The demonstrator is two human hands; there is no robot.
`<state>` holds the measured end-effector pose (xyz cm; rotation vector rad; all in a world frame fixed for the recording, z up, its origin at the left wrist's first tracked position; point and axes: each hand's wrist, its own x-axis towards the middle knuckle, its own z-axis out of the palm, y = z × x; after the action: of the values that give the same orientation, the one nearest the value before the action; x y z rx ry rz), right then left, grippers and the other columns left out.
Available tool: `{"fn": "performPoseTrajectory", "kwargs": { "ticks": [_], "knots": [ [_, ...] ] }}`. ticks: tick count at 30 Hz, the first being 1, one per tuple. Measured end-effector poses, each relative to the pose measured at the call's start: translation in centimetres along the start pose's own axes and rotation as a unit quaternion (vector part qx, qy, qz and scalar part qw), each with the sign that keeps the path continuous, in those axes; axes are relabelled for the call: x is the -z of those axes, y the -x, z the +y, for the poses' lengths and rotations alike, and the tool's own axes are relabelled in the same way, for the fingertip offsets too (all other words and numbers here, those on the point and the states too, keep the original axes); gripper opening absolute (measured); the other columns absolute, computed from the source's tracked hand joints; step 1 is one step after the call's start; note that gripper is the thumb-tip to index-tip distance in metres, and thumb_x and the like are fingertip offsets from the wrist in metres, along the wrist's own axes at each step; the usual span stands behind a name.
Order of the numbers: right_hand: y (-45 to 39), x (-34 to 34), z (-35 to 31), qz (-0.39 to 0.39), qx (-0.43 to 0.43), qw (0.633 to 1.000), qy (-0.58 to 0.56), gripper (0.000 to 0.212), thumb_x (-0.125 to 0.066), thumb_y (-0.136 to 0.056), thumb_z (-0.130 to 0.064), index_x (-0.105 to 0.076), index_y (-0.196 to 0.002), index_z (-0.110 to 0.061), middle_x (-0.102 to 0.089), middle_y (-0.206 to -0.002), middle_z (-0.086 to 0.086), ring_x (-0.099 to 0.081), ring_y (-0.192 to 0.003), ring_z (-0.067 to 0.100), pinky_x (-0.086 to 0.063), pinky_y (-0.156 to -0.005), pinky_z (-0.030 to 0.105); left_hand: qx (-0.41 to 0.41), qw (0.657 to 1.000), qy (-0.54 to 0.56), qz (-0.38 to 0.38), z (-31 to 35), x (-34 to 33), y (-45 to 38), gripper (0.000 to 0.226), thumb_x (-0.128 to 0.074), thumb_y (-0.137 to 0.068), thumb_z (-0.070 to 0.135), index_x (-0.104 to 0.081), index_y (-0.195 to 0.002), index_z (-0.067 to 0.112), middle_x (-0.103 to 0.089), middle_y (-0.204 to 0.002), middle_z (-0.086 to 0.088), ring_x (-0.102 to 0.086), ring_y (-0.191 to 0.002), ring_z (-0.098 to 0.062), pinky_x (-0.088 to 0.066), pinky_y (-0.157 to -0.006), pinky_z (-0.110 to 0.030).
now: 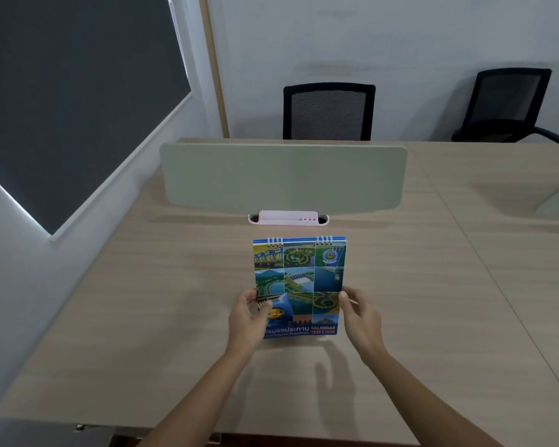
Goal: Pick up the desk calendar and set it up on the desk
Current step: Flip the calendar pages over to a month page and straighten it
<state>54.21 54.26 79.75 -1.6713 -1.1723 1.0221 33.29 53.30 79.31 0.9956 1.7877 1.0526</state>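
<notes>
The desk calendar (299,279) is a spiral-bound pad with a colourful photo-grid cover and blue edges. It stands upright near the middle of the light wooden desk (142,301), its wire binding at the top and its lower edge close to the desk surface. My left hand (247,317) grips its lower left side, thumb on the cover. My right hand (360,314) grips its lower right edge. Whether its base touches the desk is hidden by my hands.
A pale green divider panel (284,179) runs across the desk behind the calendar, with a pink-white cable tray (288,218) at its foot. Two black mesh chairs (328,111) (507,104) stand beyond. A dark window (62,101) fills the left wall.
</notes>
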Motion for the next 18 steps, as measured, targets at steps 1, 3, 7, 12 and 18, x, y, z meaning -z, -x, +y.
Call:
{"fn": "performPoseTrajectory", "kwargs": {
  "ticks": [1,3,7,12,18],
  "knots": [
    [0.2,0.2,-0.2,0.006,0.006,1.000,0.007,0.026,-0.050,-0.094,-0.030,-0.064,-0.109,-0.013,-0.069,-0.101,0.003,-0.064,-0.095,0.017,-0.051,-0.081,0.031,0.009,1.000,-0.002,0.002,0.1,0.1,0.1,0.029,-0.064,-0.087,0.020,-0.055,-0.111,0.009,-0.061,-0.113,-0.003,-0.058,-0.107,-0.016,-0.047,-0.093,-0.029],
    [0.5,0.8,-0.6,0.014,0.018,1.000,0.019,0.021,-0.052,-0.093,-0.032,-0.064,-0.092,-0.014,-0.069,-0.087,0.000,-0.065,-0.084,0.017,-0.051,-0.070,0.030,0.008,1.000,-0.019,-0.007,0.7,0.4,0.5,0.018,-0.061,-0.088,0.025,-0.054,-0.093,0.010,-0.063,-0.095,-0.005,-0.061,-0.093,-0.021,-0.049,-0.082,-0.034],
    [0.2,2.5,-2.5,-0.039,-0.008,0.999,-0.027,0.027,-0.056,-0.090,-0.032,-0.055,-0.073,-0.011,-0.062,-0.071,0.006,-0.059,-0.069,0.021,-0.047,-0.060,0.033,0.017,0.997,-0.039,-0.067,3.1,2.3,0.9,0.028,-0.053,-0.092,0.035,-0.057,-0.081,0.009,-0.060,-0.076,-0.005,-0.057,-0.076,-0.022,-0.044,-0.071,-0.033],
    [-0.8,5.6,-9.5,-0.145,-0.046,0.954,-0.259,0.033,-0.043,-0.097,-0.025,-0.067,-0.085,-0.005,-0.073,-0.071,0.008,-0.068,-0.059,0.017,-0.055,-0.053,0.024,-0.007,0.979,0.164,-0.119,11.0,6.8,0.5,0.036,-0.045,-0.098,0.022,-0.069,-0.072,0.014,-0.072,-0.062,0.006,-0.065,-0.055,-0.004,-0.052,-0.055,-0.019],
    [-5.2,4.6,-14.4,-0.055,0.105,0.986,-0.114,0.026,-0.050,-0.091,-0.010,-0.065,-0.082,-0.029,-0.064,-0.094,-0.002,-0.056,-0.083,0.010,-0.046,-0.073,0.026,-0.053,0.976,0.184,-0.101,18.1,7.2,-3.4,0.028,-0.038,-0.098,0.038,-0.063,-0.096,0.024,-0.069,-0.092,0.003,-0.060,-0.077,-0.012,-0.046,-0.070,-0.026]
  ]
}}
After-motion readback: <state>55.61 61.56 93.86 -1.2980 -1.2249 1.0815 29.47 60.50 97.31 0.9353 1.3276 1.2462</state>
